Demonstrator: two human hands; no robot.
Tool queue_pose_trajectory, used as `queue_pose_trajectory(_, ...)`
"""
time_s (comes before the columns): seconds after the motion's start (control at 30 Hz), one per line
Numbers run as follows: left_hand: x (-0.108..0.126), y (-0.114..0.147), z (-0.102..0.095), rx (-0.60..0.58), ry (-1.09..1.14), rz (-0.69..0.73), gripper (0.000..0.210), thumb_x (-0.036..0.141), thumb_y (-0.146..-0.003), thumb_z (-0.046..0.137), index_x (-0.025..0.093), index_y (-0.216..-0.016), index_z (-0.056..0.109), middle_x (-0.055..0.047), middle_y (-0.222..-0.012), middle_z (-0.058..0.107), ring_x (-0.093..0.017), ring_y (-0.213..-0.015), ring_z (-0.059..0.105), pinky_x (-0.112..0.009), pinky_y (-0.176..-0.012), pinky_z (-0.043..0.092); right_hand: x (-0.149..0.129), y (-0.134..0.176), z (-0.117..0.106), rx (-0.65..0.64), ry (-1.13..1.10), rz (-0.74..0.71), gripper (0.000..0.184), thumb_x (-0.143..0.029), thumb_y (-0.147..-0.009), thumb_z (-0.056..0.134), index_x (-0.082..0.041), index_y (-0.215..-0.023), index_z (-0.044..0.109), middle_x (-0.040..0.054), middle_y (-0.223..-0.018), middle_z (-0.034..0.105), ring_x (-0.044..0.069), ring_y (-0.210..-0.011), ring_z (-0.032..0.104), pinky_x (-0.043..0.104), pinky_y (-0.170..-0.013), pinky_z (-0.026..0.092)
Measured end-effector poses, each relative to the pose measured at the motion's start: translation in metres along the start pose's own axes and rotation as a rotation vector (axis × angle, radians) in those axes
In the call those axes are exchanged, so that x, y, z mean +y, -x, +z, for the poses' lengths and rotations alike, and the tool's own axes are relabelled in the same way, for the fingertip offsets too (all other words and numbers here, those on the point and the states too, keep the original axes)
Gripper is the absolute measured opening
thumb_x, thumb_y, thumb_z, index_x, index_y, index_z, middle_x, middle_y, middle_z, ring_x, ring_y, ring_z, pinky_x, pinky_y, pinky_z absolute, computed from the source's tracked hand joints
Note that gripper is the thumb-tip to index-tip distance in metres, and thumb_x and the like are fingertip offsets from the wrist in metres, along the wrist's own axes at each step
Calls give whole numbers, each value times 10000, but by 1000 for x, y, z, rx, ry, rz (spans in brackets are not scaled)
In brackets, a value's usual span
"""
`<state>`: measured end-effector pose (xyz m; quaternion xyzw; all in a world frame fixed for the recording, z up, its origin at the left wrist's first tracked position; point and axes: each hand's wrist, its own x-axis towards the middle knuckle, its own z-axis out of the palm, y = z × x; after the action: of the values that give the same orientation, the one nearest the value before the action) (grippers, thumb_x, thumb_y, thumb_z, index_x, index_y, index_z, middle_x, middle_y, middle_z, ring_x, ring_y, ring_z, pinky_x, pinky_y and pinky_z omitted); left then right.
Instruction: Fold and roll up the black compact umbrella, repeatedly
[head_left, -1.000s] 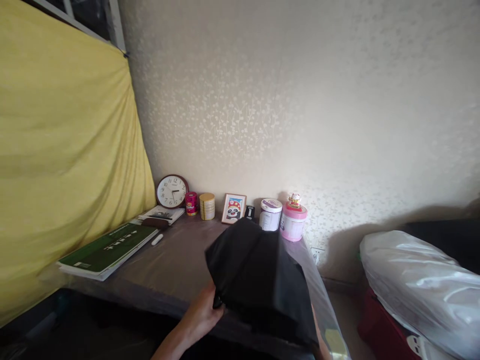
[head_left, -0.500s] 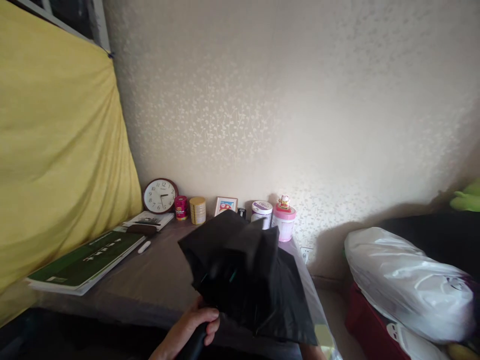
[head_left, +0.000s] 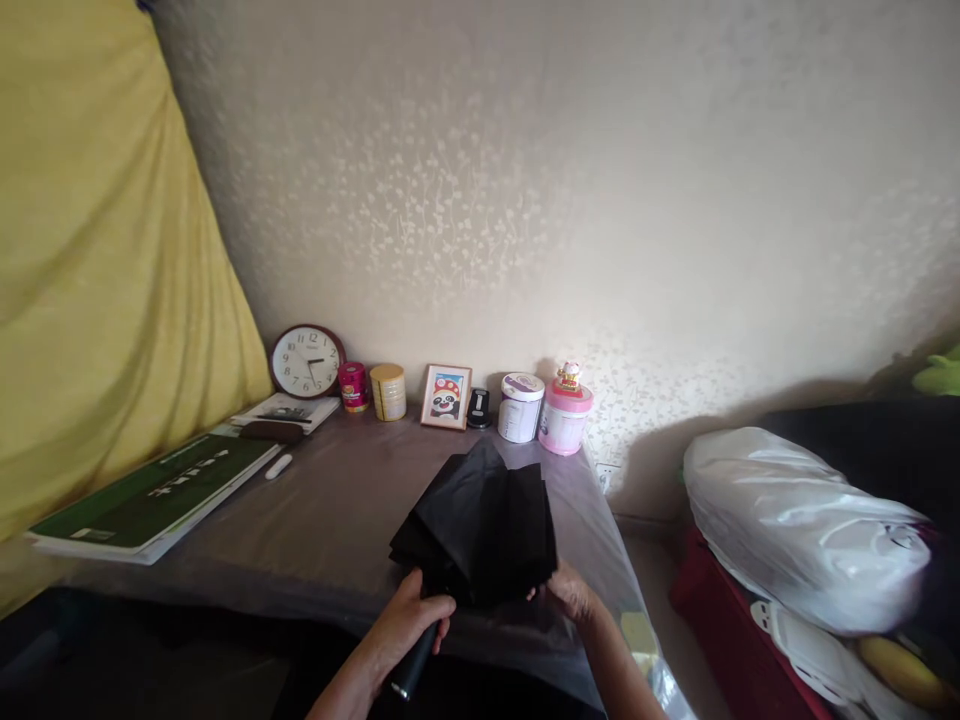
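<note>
A black folding umbrella is held in front of me over the near edge of the table, its canopy gathered in loose, overlapping folds. My left hand is wrapped around its dark handle, which points down toward me. On the canopy's right side, my right hand is closed at the lower edge of the cloth. Most of that hand's fingers are hidden behind the folds.
Along the wall stand a round clock, a pink tin, a yellow-lidded jar, a panda picture frame and two tubs. A green book lies left. A white plastic bag sits right, beyond the table.
The umbrella canopy has gone from spread and flapping to more gathered. My right hand has come up to the canopy's right edge. The view has tilted slightly down.
</note>
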<state>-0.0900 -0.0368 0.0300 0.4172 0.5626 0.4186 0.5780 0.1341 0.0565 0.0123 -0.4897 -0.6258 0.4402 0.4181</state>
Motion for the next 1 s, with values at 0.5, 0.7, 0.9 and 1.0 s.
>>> queue_pose_trajectory(0.5,-14,-14,17,198,-693,140,639,64,-664,518,188,-1265,340,-138,-1398,311,-253,-1091,526,-349,-906,405,3,11,-69,-451,186,184,144,-305,-685,596,-161,-685,601,-38,-537,531,88,-504,475,203,-499,383)
queue_pose_trajectory(0.7,-18,-13,20,146,-868,173,655,56,-700,482,198,-1308,285,-145,-1398,315,-243,-958,596,-363,-822,450,15,29,-82,-286,533,107,201,-353,-739,519,-183,-708,622,-29,-561,572,116,-549,509,233,-555,403)
queue_pose_trajectory(0.9,-17,-8,4,79,-882,260,573,163,-748,494,226,-1285,306,-53,-1280,485,-169,-1091,532,-268,-926,412,15,32,-88,-250,641,42,239,-362,-760,474,-193,-683,626,-19,-579,592,135,-568,543,238,-540,411)
queue_pose_trajectory(1.0,-20,-5,9,91,-907,277,586,145,-757,471,240,-1302,278,-36,-1300,480,-151,-1123,514,-257,-950,398,13,25,-92,-160,709,-29,242,-376,-768,480,-208,-737,651,4,-674,654,163,-630,602,267,-603,461)
